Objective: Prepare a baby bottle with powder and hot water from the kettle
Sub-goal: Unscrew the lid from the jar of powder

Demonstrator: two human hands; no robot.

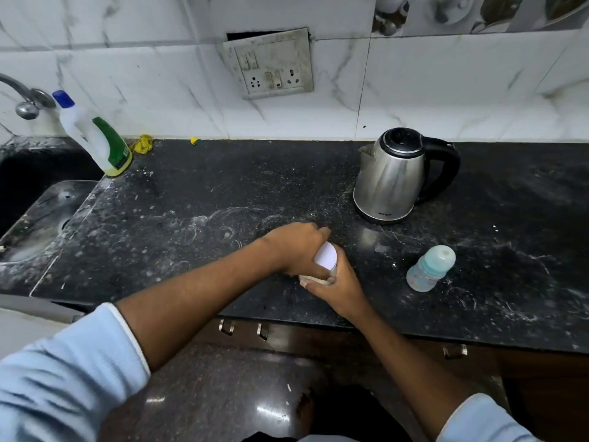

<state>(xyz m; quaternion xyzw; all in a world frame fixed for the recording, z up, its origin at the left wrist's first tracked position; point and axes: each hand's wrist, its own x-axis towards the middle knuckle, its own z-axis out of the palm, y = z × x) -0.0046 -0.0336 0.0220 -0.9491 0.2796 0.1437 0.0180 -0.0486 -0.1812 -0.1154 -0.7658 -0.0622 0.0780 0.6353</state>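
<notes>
centre frame: left hand fingers curled over white container top, right hand wrapped round its base. capped baby bottle upright, right of hands, nearer right hand. kettle upper right.

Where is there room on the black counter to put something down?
The biggest bare patch of counter lies between the green-label bottle and the kettle, behind the left hand and right hand. Another lies right of the kettle and baby bottle. Crowded: front middle, where both hands hold a white container.
</notes>
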